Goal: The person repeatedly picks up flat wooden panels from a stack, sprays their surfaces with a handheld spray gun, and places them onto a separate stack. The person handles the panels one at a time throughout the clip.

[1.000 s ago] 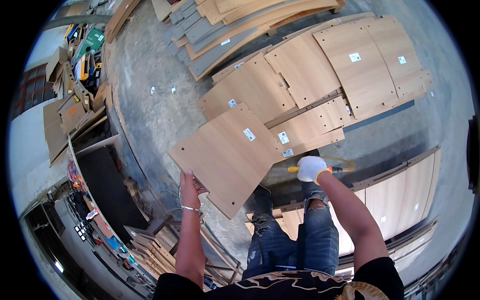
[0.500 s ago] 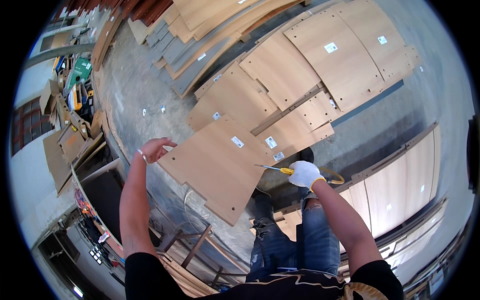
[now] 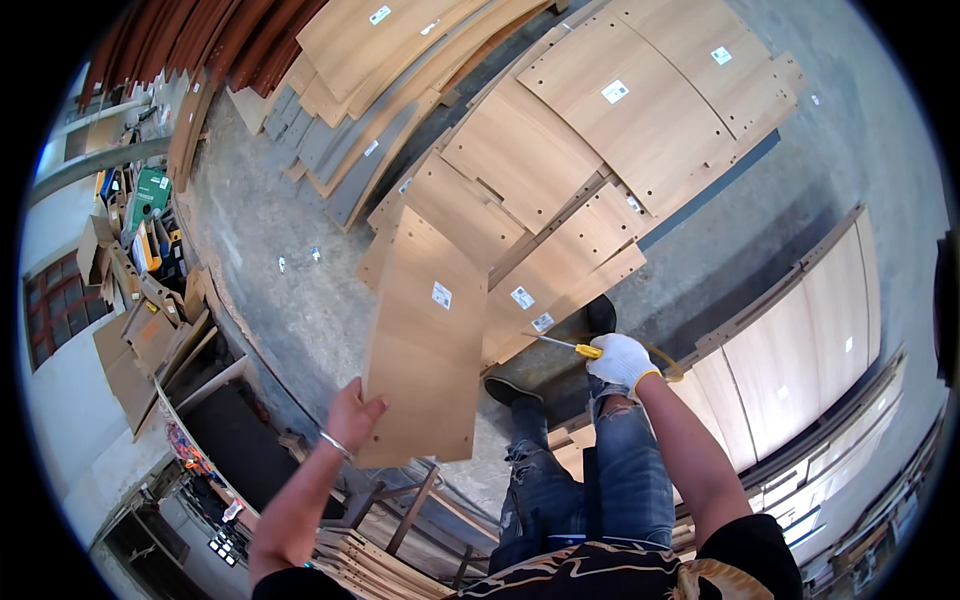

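Note:
A light wood panel (image 3: 425, 360) with a white label and small holes is tilted in front of me, its far end over other panels. My left hand (image 3: 356, 414), bare with a band at the wrist, closes on the panel's near left edge, thumb on the top face. My right hand (image 3: 622, 361) wears a white glove with a yellow cuff and is closed round a yellow-handled screwdriver (image 3: 588, 351). Its thin metal shaft points left, toward the labelled panels. A yellow cord-like loop (image 3: 668, 362) shows beside the glove; where it leads is hidden.
Stacked wood panels (image 3: 630, 95) lie ahead on the grey floor, with more curved boards (image 3: 375, 60) at the far left. A row of upright panels (image 3: 790, 350) stands at right. Near my left are a metal frame (image 3: 412, 510) and cardboard scraps (image 3: 150, 335).
The panel has swung round, its near end coming closer to me. My left hand moved nearer and now grips its edge. My right hand still holds the screwdriver, shifted slightly.

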Motion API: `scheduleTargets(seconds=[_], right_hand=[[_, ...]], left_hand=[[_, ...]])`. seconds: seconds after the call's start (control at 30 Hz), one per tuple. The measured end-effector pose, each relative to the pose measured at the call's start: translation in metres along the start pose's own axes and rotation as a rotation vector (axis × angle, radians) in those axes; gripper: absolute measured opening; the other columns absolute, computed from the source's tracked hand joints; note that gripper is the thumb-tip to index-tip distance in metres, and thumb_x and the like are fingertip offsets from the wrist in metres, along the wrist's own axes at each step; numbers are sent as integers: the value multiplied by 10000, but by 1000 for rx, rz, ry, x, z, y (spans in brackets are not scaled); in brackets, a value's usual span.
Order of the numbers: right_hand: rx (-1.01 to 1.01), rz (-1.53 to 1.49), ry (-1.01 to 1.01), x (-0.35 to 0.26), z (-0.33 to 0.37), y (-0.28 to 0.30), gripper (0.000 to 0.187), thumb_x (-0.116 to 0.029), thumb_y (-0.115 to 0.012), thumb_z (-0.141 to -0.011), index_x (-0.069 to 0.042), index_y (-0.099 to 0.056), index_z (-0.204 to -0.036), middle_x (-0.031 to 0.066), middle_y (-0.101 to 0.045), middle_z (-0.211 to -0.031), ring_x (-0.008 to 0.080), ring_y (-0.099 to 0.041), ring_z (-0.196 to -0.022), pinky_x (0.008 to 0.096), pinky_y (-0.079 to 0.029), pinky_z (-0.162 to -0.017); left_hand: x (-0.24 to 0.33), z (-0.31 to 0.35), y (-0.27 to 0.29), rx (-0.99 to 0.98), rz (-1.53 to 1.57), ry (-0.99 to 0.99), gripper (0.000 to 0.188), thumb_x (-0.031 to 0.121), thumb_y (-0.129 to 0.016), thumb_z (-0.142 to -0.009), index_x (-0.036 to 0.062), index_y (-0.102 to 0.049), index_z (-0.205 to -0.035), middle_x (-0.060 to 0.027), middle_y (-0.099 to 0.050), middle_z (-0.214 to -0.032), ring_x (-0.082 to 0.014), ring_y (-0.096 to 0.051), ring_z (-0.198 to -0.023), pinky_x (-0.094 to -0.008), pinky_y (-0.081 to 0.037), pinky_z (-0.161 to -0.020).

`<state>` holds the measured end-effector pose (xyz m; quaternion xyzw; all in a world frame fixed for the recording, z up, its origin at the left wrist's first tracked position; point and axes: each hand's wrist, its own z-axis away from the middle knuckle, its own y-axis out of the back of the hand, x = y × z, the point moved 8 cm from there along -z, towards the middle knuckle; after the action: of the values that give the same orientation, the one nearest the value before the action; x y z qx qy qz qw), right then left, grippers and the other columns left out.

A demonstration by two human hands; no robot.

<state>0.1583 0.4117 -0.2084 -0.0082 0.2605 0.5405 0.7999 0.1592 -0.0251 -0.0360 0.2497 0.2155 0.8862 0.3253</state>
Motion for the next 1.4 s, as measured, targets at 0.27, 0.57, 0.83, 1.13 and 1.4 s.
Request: scheduleTargets(seconds=[0.27, 0.57, 0.83, 1.13, 1.4], right_hand=[[8, 50, 12, -19, -16, -4, 326, -314, -645, -763, -119, -720, -1013, 152, -703, -1010, 346, -661, -985, 439, -526, -873], [-14, 127, 12, -31, -24, -18, 305, -300, -632, -760, -114, -719, -985, 147, -705, -986, 344, -663, -973, 432, -527, -868], [-118, 320, 91, -65, -47, -48, 293, -260, -606, -782, -132, -722, -1020, 137, -709, -1010, 342, -665, -987, 419, -530, -867], [246, 378, 27, -171, 24, 71, 320, -321, -615, -844, -56, -693, -1007, 218, -701, -937, 385, -679, -917, 460, -541, -817], [337, 857, -35, -223, -36, 149, 239, -196, -575, -856, -43, -737, -941, 223, -708, -971, 362, -697, -936, 451, -563, -793]], left_hand=[[-76, -31, -132, 490, 245, -120, 295, 143, -708, -818, -8, -574, -1034, -180, -701, -892, -322, -701, -810, -400, -528, -708], [-73, -126, -89, 626, 467, -11, 381, 160, -679, -775, -3, -583, -1106, -190, -708, -943, -350, -691, -856, -406, -529, -769], [4, -131, -78, 629, 98, -102, 560, 48, -627, -768, 5, -494, -1311, -246, -572, -1263, -398, -587, -1125, -433, -474, -962], [87, -155, -179, 582, 239, 87, 795, 39, -629, -750, 160, -336, -1479, -120, -389, -1499, -322, -391, -1367, -626, -298, -1063], [128, -176, -236, 614, 201, 184, 865, 56, -647, -738, 79, -255, -1509, -190, -208, -1576, -383, -155, -1469, -611, -120, -1160]])
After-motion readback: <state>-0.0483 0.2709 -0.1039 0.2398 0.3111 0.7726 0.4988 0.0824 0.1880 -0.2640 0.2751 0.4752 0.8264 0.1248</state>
